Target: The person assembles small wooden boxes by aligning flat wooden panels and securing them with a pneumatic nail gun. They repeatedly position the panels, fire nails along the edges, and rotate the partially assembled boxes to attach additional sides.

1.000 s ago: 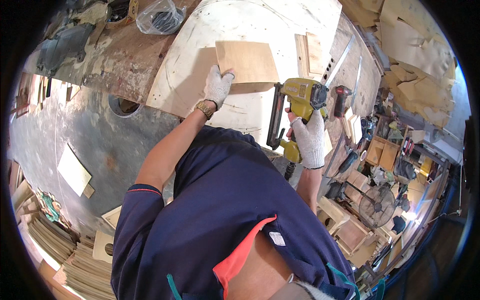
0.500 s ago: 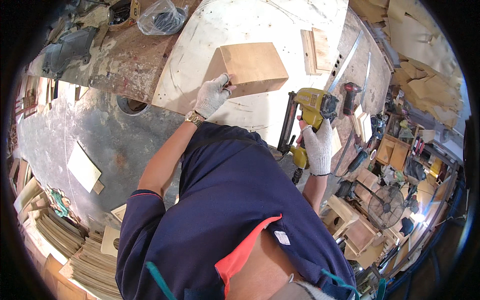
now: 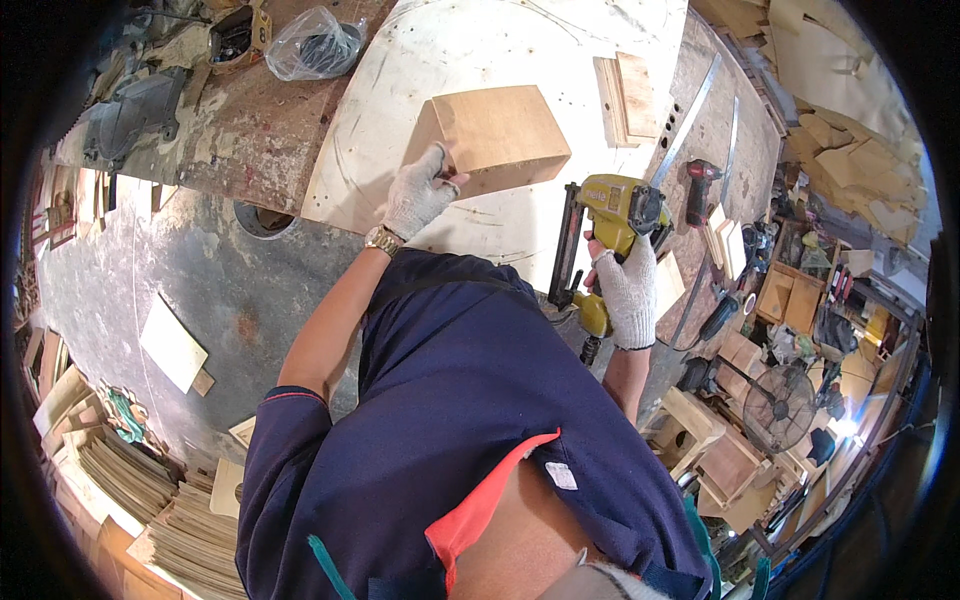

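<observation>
A plain wooden box (image 3: 505,130) rests on a pale board (image 3: 380,130) in front of me. My left hand (image 3: 418,192), in a white knit glove, is at the box's near left corner, with fingers bent around it and the thumb along the near side. My right hand (image 3: 632,295), gloved too, grips a yellow and black pneumatic nail gun (image 3: 612,205) by its handle. The gun stands upright just right of the box, apart from it, with its long black magazine toward the box. A hose fitting (image 3: 590,348) hangs from its lower end.
Wood strips (image 3: 630,100) lie on the board's far right. Beyond are a red and black cordless drill (image 3: 699,190) and metal rulers (image 3: 690,118). A clear plastic bag (image 3: 315,45) sits at the far left. A fan (image 3: 778,408) and wooden boxes stand at lower right, stacked panels (image 3: 195,530) at lower left.
The whole view has shifted slightly. My left fingers have spread a little at the box's corner. The nail gun stays in my right hand, almost in the same place.
</observation>
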Demonstrator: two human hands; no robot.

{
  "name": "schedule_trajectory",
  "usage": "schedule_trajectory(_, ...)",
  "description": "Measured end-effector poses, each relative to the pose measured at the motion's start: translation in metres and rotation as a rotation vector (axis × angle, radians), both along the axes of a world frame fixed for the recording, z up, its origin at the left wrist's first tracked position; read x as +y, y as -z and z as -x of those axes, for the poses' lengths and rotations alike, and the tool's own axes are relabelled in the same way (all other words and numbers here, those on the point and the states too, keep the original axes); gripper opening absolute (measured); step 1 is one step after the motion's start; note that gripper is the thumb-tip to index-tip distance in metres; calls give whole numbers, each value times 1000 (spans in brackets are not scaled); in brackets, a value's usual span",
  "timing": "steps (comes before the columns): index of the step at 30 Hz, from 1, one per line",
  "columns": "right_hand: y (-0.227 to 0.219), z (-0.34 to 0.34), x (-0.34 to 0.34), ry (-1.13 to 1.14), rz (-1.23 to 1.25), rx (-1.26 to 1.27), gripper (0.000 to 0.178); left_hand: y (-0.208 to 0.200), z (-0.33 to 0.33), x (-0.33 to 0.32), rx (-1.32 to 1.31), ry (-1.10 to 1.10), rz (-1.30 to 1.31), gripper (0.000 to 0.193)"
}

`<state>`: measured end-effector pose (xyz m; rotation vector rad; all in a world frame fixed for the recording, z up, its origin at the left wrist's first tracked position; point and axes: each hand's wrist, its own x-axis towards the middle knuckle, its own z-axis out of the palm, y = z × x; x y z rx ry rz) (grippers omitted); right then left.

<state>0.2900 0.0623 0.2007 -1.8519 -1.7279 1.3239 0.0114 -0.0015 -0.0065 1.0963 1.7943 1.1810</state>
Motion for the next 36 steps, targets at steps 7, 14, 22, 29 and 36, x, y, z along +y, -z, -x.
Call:
schedule_trajectory(7,-10,4,2,-3,14,73,37,54,17,44,-753,-145,127,34)
schedule_trajectory(14,-22,-3,2,-35,45,109,36,9,-3,44,-540,47,70,49)
schedule_trajectory(22,4,-3,0,-84,89,78,40,-3,-9,34,-550,24,25,49)
schedule_trajectory(29,9,9,6,-170,74,-8,36,-4,-6,35,-483,37,69,48)
schedule_trajectory(36,22,10,10,-249,51,-143,35,8,-8,39,-530,33,35,46)
